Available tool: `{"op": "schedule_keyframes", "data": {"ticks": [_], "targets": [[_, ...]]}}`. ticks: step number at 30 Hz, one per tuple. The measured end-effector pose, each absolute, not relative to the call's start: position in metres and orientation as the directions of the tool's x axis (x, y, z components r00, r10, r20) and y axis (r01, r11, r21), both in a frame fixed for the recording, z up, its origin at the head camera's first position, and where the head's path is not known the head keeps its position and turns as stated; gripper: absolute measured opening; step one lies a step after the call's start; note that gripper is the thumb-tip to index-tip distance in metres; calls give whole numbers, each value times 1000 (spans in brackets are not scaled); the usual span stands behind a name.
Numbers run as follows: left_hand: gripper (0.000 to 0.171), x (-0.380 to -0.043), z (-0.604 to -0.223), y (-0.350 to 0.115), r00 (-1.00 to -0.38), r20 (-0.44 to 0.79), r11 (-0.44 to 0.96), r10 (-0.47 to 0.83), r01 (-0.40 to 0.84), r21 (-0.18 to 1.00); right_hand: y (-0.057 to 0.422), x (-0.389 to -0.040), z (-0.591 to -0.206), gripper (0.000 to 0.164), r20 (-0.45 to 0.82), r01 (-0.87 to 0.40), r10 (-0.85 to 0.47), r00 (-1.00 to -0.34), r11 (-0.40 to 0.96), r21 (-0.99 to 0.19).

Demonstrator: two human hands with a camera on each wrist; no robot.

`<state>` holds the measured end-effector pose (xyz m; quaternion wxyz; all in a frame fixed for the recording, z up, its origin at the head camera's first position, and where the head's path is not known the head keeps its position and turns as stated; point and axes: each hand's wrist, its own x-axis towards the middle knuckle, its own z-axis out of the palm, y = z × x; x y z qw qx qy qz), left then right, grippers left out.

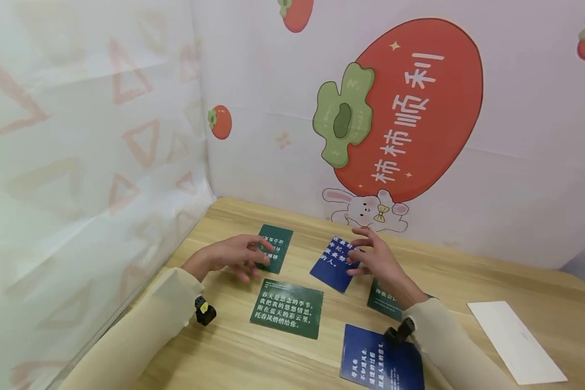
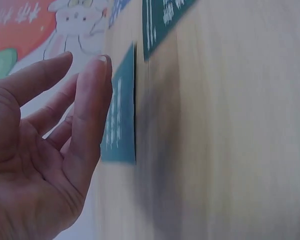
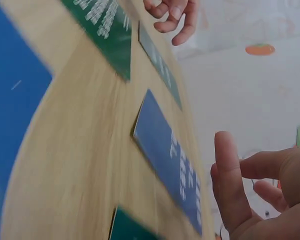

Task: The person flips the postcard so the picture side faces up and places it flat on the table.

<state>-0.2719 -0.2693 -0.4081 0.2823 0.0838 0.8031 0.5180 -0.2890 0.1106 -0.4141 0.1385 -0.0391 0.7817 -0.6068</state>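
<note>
My left hand (image 1: 239, 254) hovers beside a green card (image 1: 281, 244) at the back left, its fingers loosely bent with nothing between them. In the left wrist view that green card (image 2: 121, 120) lies flat on the wood beyond the fingers. Over a blue card (image 1: 333, 271) with white writing, my right hand (image 1: 375, 260) is raised, fingers relaxed and holding nothing. The right wrist view shows this blue card (image 3: 165, 155) on the table, apart from the fingers (image 3: 230, 175). A larger green card (image 1: 287, 310) lies in front, between the hands.
Another green card (image 1: 384, 300) is partly hidden under the right forearm. A second blue card (image 1: 377, 360) lies at the front, overlapped by the wrist camera. To the right is a white paper (image 1: 517, 341) on the wooden table (image 1: 224, 346). Printed cloth walls (image 1: 273, 162) stand behind and left.
</note>
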Motion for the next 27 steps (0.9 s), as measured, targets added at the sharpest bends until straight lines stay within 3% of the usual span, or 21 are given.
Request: {"op": "schedule_keyframes", "data": {"ticks": [11,27], "targets": [[44,-274,-400,-170,-790,-374,426,486,-160,891,214,-250,-413,62,-142,54,-240,-960,339,-939],[47,-292,-407,-43,-711,-322,409,625,-53,911,326,-212,-426,64,-109,50,-156,-982,343,-938]]}}
